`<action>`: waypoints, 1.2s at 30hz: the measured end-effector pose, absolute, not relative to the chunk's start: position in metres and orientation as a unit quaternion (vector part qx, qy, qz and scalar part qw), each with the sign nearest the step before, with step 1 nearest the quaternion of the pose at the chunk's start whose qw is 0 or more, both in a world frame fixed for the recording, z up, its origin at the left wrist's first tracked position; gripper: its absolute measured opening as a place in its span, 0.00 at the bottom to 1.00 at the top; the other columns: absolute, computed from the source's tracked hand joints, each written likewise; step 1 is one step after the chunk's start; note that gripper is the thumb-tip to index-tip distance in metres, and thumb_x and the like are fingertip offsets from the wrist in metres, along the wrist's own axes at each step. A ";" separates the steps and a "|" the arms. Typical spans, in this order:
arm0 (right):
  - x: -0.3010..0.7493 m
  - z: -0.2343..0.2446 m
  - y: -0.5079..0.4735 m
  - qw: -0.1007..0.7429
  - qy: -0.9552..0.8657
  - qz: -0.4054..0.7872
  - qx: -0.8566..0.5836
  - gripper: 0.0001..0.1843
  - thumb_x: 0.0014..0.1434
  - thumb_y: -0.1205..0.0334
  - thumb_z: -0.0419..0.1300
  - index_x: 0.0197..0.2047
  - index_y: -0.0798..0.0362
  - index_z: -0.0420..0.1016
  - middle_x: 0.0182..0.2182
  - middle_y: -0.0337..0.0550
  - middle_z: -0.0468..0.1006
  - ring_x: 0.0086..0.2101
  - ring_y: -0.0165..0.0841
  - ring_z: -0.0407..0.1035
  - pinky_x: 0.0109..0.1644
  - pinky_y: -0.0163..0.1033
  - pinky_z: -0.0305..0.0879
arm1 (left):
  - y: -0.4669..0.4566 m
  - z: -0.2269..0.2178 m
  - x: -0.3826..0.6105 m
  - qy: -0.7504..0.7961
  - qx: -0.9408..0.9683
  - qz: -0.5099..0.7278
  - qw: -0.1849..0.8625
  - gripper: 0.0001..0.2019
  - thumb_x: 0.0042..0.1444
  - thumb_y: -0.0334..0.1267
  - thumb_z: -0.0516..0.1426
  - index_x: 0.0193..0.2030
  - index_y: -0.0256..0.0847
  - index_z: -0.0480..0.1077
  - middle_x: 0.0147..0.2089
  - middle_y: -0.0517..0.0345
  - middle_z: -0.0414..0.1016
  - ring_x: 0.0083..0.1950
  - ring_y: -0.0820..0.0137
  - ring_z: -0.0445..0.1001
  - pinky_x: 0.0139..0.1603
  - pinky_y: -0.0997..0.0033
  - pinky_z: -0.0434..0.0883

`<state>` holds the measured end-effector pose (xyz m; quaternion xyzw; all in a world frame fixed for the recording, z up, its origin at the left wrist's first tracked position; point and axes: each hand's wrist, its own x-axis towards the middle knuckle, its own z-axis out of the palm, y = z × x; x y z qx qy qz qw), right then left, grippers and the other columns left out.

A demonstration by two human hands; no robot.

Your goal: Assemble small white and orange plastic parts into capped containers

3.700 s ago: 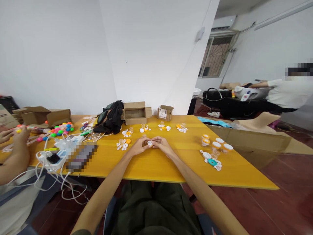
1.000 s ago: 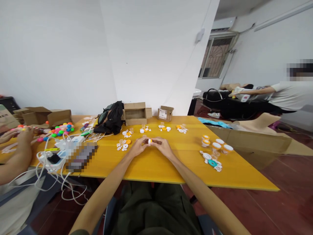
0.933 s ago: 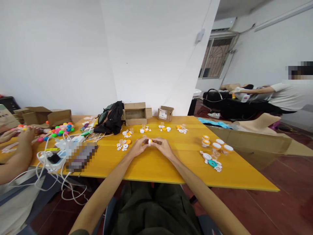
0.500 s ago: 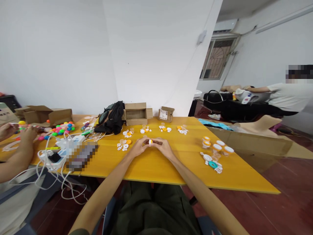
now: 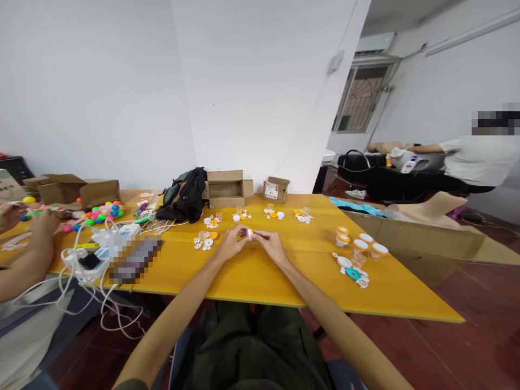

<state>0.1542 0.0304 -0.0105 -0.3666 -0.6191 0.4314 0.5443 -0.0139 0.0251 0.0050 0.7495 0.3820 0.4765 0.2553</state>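
Note:
Between my hands, just above the middle of the table, is a small round white-and-orange lid-like piece (image 5: 249,233). My left hand (image 5: 232,245) curls its fingers around one side of it. The fingertips of my right hand (image 5: 271,245) pinch it from the other side. My fingers cover much of the piece, so its full shape is hidden. Left of my hands lies a group of white and orange plastic parts with a clear cup (image 5: 206,240). To the right, several clear jars with white-and-orange lids (image 5: 360,245) stand together, near loose white parts and a teal ring (image 5: 353,273).
More small part groups (image 5: 274,214) lie along the back, before open cardboard boxes (image 5: 226,189) and a black backpack (image 5: 184,196). Left are a power strip (image 5: 97,260), tangled cables, colourful balls (image 5: 103,213) and a co-worker's hands (image 5: 44,222). Another person sits far right.
The white-and-orange piece has tilted and turned a little between my fingers, and my right fingers have shifted on it. At the left, the co-worker's hands and a yellow ball have moved slightly.

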 end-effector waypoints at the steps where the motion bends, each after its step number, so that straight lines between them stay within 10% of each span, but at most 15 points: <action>1: 0.154 -0.010 0.030 0.543 -0.620 0.433 -0.365 0.14 0.45 0.48 0.67 0.32 0.48 0.84 0.36 0.44 0.85 0.42 0.46 0.77 0.51 0.52 0.70 | 0.025 0.005 -0.013 0.380 0.752 0.478 0.246 0.06 0.53 0.37 0.62 0.38 0.40 0.73 0.36 0.57 0.77 0.39 0.68 0.75 0.46 0.67 0.72; 19: 0.155 -0.015 0.029 0.523 -0.510 0.599 -0.329 0.26 0.35 0.39 0.72 0.31 0.51 0.84 0.36 0.46 0.83 0.39 0.39 0.75 0.51 0.46 0.69 | 0.025 -0.002 -0.010 0.329 0.803 0.479 0.128 0.10 0.55 0.29 0.59 0.43 0.43 0.72 0.41 0.55 0.74 0.42 0.67 0.74 0.46 0.65 0.74; 36: 0.155 -0.013 0.029 0.486 -0.538 0.586 -0.362 0.32 0.38 0.31 0.66 0.26 0.55 0.80 0.23 0.44 0.78 0.23 0.29 0.68 0.29 0.35 0.65 | 0.029 -0.003 -0.012 0.309 0.798 0.482 0.189 0.10 0.54 0.32 0.60 0.44 0.41 0.74 0.40 0.54 0.76 0.41 0.66 0.74 0.46 0.64 0.73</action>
